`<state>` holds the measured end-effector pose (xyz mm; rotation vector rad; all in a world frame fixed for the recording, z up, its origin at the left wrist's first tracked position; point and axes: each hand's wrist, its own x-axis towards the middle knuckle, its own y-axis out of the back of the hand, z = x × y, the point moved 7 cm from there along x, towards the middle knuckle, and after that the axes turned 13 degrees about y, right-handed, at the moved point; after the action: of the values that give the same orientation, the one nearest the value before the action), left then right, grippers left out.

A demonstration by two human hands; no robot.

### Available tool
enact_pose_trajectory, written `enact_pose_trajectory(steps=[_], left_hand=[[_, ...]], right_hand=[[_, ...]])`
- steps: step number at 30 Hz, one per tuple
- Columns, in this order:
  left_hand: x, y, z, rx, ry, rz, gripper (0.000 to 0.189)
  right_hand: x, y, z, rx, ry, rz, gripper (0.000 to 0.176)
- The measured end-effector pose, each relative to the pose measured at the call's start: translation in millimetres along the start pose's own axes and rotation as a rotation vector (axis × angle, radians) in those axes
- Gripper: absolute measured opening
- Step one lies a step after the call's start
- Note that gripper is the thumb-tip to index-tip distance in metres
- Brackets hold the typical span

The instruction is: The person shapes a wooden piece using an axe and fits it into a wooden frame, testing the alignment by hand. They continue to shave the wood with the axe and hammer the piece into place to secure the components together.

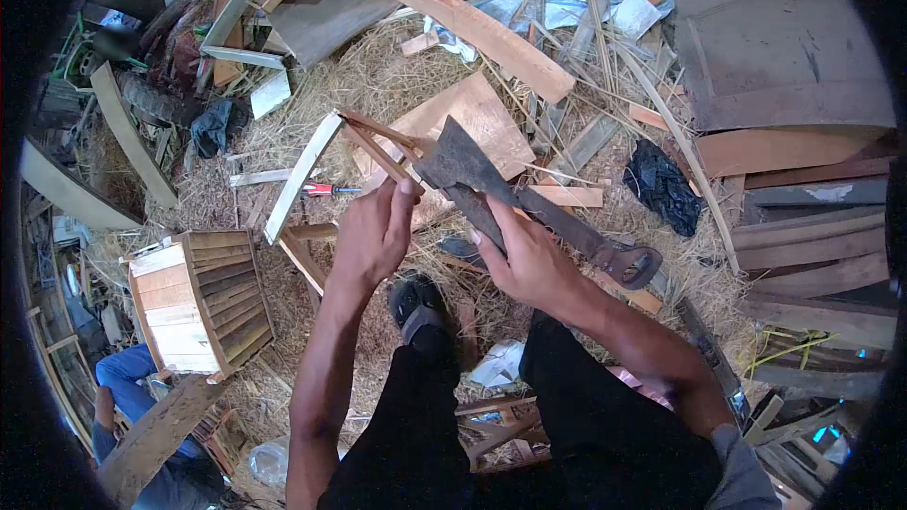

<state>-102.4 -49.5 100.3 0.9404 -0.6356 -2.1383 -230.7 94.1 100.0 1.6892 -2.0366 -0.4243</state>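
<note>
Above the straw (378,76), the left hand (376,231) pinches thin wooden strips (380,148); the right hand (529,260) clenches a cleaver (460,162).

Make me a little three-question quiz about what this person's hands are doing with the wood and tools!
1. True or false: the left hand pinches a thin brown wooden stick with its fingertips.
2. What does the right hand hold? A) a dark rusty flat metal blade B) a yellow paintbrush C) a glass bottle
3. Fill in the gap: the small red-handled screwdriver lies on loose dry ____.

Key: 1 true. 2 A. 3 straw.
</note>
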Motion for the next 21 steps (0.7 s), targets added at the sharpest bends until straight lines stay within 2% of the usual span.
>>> enact_pose_trajectory(steps=[4,10,13,18,21], left_hand=[[10.3,-7.9,-16.0,-0.009,0.221,-0.115,0.067],[14.0,-13.7,-13.9,-0.321,0.364,-0.226,0.073],[21.6,-19.6,-21.1,-0.460,0.393,-0.269,0.074],[23.7,-26.7,-16.9,-0.359,0.355,-0.286,0.075],[21.9,-30.5,-12.8,-0.325,0.338,-0.305,0.075]], right_hand=[[-0.7,-0.7,-2.1,0.000,0.026,-0.003,0.050],[-3.6,-4.8,1.8,-0.014,0.026,-0.024,0.052],[-6.7,-1.7,2.9,0.001,-0.017,-0.030,0.052],[-7.1,5.6,6.0,0.046,-0.083,-0.040,0.052],[-11.0,3.7,11.9,-0.044,-0.054,-0.065,0.051]])
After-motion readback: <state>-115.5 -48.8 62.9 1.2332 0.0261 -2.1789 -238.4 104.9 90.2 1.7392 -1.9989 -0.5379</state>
